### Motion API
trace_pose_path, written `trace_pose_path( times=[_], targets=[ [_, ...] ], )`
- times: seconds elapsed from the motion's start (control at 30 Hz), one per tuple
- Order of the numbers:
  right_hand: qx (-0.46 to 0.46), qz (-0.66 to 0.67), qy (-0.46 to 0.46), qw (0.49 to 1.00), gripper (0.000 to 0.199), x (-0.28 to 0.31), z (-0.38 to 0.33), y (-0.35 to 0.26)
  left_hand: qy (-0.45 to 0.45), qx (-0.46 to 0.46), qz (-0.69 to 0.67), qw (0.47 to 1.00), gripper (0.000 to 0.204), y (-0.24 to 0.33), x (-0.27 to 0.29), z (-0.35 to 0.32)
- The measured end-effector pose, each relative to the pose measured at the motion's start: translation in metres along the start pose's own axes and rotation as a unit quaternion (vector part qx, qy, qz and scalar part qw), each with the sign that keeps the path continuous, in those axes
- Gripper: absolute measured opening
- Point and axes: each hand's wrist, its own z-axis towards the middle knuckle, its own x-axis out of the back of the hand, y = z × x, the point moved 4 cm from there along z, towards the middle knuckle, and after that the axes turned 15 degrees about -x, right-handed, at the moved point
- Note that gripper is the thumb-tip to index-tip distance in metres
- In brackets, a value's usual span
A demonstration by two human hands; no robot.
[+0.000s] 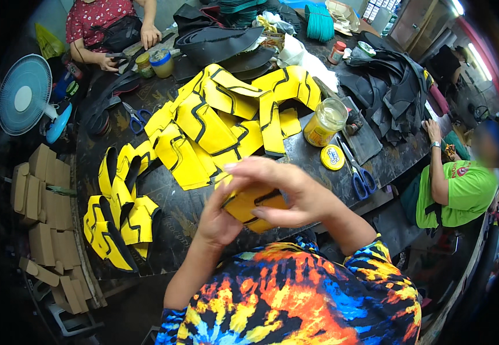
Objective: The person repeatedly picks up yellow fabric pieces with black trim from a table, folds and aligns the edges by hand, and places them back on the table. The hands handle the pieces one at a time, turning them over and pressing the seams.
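Between my two hands is a yellow piece with black lines (244, 208), bent into a curve. My left hand (222, 214) grips its left side, partly hidden behind the piece and the other hand. Over its top and right side arches my right hand (295, 192), thumb pressed on its face. Just beyond lies a pile of flat yellow pieces with black lines (195, 123). Several curved, black-edged yellow pieces (108, 230) are heaped to the left. An open glass jar of pale paste (325, 122) stands beyond my right hand, with its yellow lid (333, 157) nearby.
Blue-handled scissors (363, 183) lie at the right, another pair (138, 118) at the left. Black sheet scraps (390, 86) cover the far right. A fan (24, 99) and cardboard boxes (42, 230) flank the table (169, 230). Co-workers sit far left (103, 29) and right (462, 184).
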Motion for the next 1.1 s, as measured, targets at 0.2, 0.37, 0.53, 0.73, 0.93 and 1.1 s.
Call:
trace_pose_path(
  times=[0.2, 0.37, 0.53, 0.73, 0.93, 1.1],
  targets=[
    [-0.196, -0.498, 0.382, 0.753, 0.053, 0.125, -0.032, 0.029, 0.178, -0.047, 0.050, 0.982, 0.048, 0.006, 0.013, -0.007],
    [-0.261, -0.569, 0.270, 0.731, 0.061, 0.155, -0.038, 0.079, 0.140, -0.080, 0.056, 0.985, 0.047, 0.010, 0.008, -0.009],
    [-0.235, -0.537, 0.296, 0.754, 0.040, 0.156, -0.036, 0.078, 0.147, -0.090, 0.076, 0.982, 0.046, 0.014, 0.010, -0.011],
    [-0.124, -0.504, 0.438, 0.734, 0.045, 0.135, -0.070, 0.057, 0.119, -0.123, 0.058, 0.984, 0.047, 0.017, 0.019, -0.012],
    [-0.113, -0.267, 0.255, 0.922, 0.045, 0.075, -0.052, 0.020, 0.057, -0.141, 0.070, 0.986, 0.042, 0.013, 0.020, -0.009],
    [-0.077, -0.067, 0.101, 0.990, 0.039, 0.003, -0.007, 0.010, 0.030, -0.160, 0.082, 0.983, 0.043, 0.011, 0.011, -0.009]
  ],
)
